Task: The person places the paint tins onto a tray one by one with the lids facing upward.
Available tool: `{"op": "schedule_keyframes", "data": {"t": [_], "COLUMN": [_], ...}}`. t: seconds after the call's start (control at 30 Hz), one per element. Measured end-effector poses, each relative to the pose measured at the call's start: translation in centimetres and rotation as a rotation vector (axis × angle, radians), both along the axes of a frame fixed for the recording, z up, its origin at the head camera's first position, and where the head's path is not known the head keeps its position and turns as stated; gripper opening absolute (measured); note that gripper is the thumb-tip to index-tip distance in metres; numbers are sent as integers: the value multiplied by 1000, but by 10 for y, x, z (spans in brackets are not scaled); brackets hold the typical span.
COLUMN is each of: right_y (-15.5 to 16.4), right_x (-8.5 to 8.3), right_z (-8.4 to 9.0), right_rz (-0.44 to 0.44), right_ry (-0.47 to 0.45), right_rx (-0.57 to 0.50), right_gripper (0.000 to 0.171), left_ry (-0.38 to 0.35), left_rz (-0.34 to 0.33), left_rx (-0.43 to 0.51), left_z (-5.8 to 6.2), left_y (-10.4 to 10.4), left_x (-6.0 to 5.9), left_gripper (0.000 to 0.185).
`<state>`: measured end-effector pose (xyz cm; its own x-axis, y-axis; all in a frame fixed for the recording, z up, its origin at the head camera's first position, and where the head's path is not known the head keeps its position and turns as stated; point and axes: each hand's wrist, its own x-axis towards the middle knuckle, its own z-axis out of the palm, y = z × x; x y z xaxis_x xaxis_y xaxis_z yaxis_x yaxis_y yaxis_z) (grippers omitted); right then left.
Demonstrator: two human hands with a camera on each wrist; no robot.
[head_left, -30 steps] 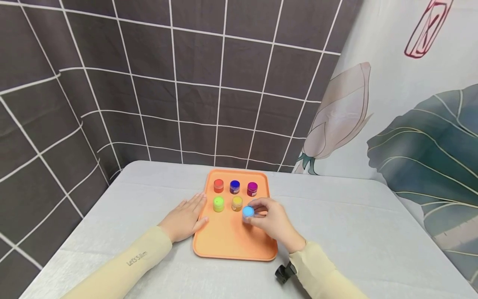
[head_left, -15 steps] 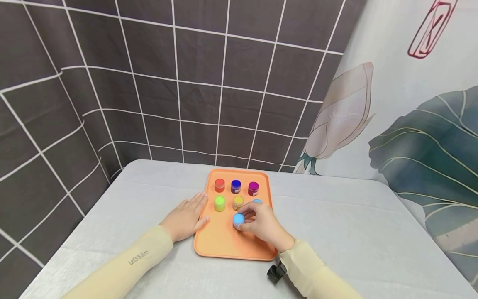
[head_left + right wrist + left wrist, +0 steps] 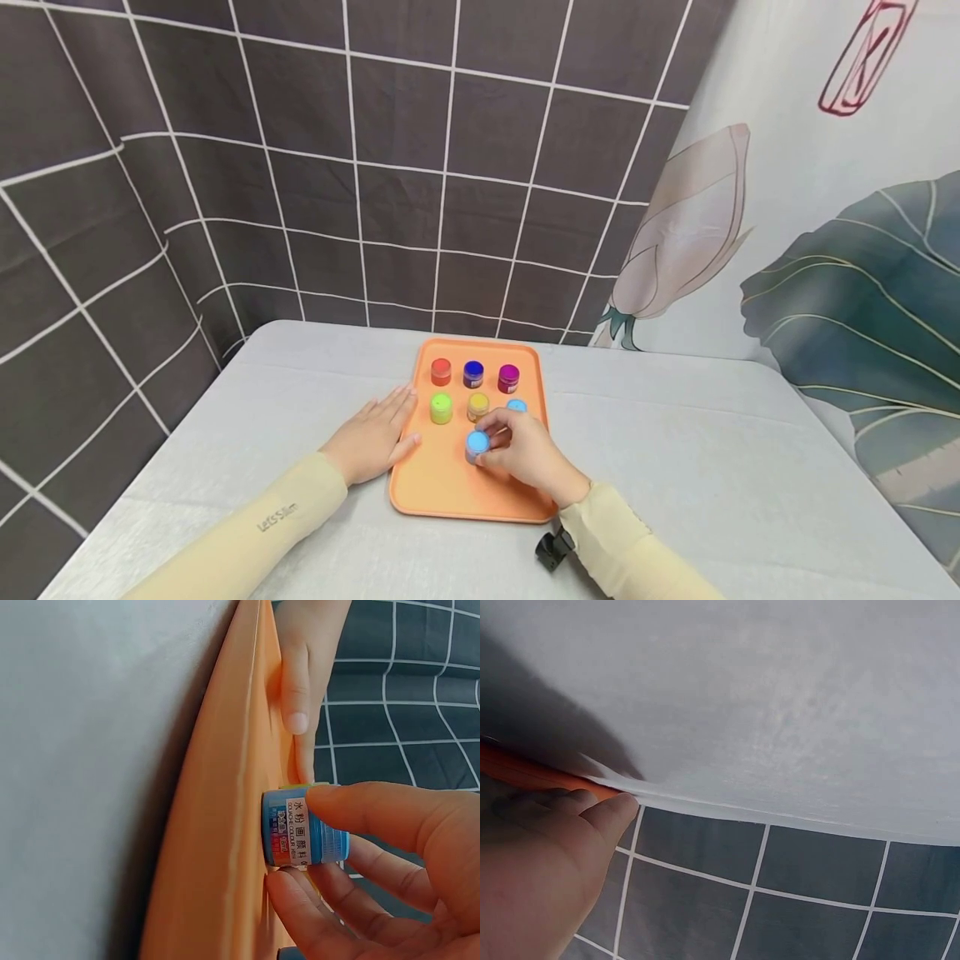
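Observation:
My right hand (image 3: 528, 450) pinches a light blue gouache paint jar (image 3: 476, 447) between thumb and fingers. The jar stands upright with its base at the orange tray (image 3: 442, 492), below the yellow jar (image 3: 477, 407). In the right wrist view, a printed label faces out from the paint jar (image 3: 296, 829), and my fingers are round its lid. My left hand (image 3: 371, 437) lies flat with fingers stretched along the tray's left rim. A second light blue jar (image 3: 517, 405) is partly hidden behind my right hand. In the left wrist view, my left hand (image 3: 544, 855) is against the orange edge.
Red (image 3: 441, 372), dark blue (image 3: 473, 374) and purple (image 3: 508, 378) jars form the tray's back row. A lime green jar (image 3: 441, 408) stands left of the yellow one. The tray rests on a grey-white tablecloth (image 3: 660, 475), before a dark gridded curtain (image 3: 390, 200).
My right hand has moved left and towards me with the light blue jar, setting its base down at the tray. The second light blue jar has come into view. My left hand stays put.

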<state>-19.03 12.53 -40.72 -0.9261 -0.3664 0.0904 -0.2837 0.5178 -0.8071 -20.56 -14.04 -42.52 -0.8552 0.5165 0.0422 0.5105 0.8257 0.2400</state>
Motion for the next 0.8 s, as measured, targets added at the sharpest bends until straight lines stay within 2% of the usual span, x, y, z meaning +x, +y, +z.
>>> {"op": "schedule_keyframes", "data": {"t": [0.27,0.43,0.63,0.8], "right_y": [1,8,29,60], "right_x": [0,0,-3,-15], "right_z": [0,4,10,14], "right_rz": [-18,4,38,-3], "right_ry": [-18,-1,135,267], "right_rx": [13,18,88,178], "right_gripper": [32,30,25,23], "left_ry": [-5,-5,-26,44], "left_rz": [3,-2,0,-5], "left_rx": [-12,-9,-38,-42], "left_z": [-1,0,1,5], "left_y": [0,0,-2,-7], "left_x": [-1,-3,-5,-9], "left_gripper": [69,70,73,65]}}
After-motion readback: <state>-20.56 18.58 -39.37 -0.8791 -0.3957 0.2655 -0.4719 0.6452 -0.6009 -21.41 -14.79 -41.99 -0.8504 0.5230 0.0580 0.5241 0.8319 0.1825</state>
